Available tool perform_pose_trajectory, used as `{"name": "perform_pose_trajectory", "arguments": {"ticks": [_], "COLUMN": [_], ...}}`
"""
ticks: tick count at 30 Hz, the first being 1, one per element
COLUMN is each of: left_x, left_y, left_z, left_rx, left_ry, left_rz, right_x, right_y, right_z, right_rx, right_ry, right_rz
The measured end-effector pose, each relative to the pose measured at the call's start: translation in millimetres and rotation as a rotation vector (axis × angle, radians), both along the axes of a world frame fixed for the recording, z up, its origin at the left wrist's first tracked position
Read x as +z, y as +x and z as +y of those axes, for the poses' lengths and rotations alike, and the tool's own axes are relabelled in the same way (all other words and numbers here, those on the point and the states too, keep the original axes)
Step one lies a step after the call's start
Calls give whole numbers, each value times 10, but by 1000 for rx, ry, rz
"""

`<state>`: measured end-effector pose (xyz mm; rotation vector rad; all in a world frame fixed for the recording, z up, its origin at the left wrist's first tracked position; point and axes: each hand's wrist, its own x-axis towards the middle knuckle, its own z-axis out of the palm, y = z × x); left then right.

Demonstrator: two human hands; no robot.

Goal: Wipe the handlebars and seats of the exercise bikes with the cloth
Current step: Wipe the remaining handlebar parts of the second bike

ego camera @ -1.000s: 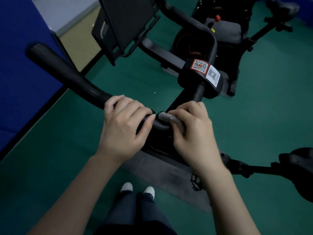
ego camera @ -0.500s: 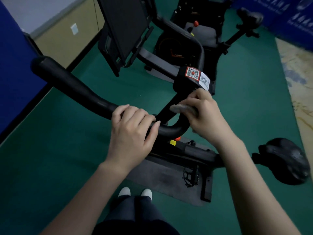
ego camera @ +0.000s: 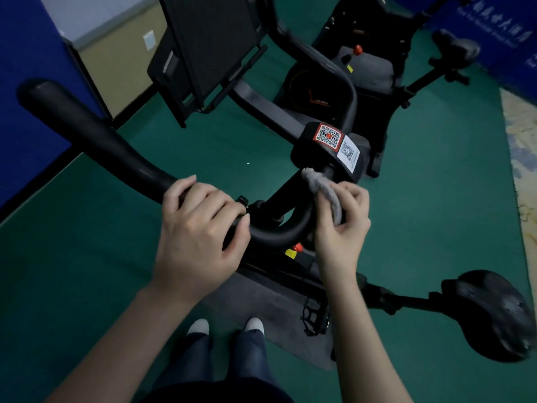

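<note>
the cloth, a small grey bunched rag, lies against the right-hand bend of the near bike's handlebar, just below the stem block that carries the stickers. our right hand is grasping it, fingers curled round the wad and holding it to the black tube. our left hand is clenched on the same bar further left, fingers wrapped over the top of the curve. the two hands are near each other but not touching.

we judge ourselves to be mid-wipe on this one handlebar. we cannot tell from the surface which stretches are already clean. the long left horn, running toward the upper left, has no cloth on it. the near seat, at the lower right, has no hand on it, nor does the far seat at the upper right. by our reckoning both seats and the bar of the second bike are left to do.

we count one cloth, two hands, two bikes and two seats. there are also two qr stickers, one red-edged and one white, side by side on the stem block. one dark screen holder stands at the top. one grey mat lies under the near bike on the green floor, with two white shoe tips at its near edge.
</note>
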<state>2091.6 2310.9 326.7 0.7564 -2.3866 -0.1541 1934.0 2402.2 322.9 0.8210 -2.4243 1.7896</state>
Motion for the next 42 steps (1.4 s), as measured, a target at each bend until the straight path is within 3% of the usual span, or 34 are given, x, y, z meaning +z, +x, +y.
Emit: {"name": "perform_pose_trajectory", "arguments": {"ticks": [3, 12, 16, 20, 26, 33, 37, 42], "left_x": [43, 20, -18, -39, -76, -152, -167, -155], "left_y": [-81, -435, -469, -480, -491, -518, -511, -517], "left_z": [98, 483, 485, 486, 479, 475, 474, 472], "left_rx": [41, 102, 136, 147, 168, 185, 186, 186], "left_ry": [-6, 2, -32, -61, -93, -156, -173, -167], "left_rz": [-3, -42, -59, -81, -54, 4, 11, 5], "right_x": [-24, -115, -120, -232, -285, -351, -318, -390], "right_y": [-100, -163, -161, 47, -165, -26, -121, 38], "right_z": [30, -18, -156, -42, -164, 20, -97, 176], "right_rx": [59, -43, -218, -198, -190, -22, 43, 352], "right_ry": [1, -141, -260, -300, -435, -463, -564, -479], "right_rz": [30, -56, -195, -329, -693, -926, -1187, -1428]}}
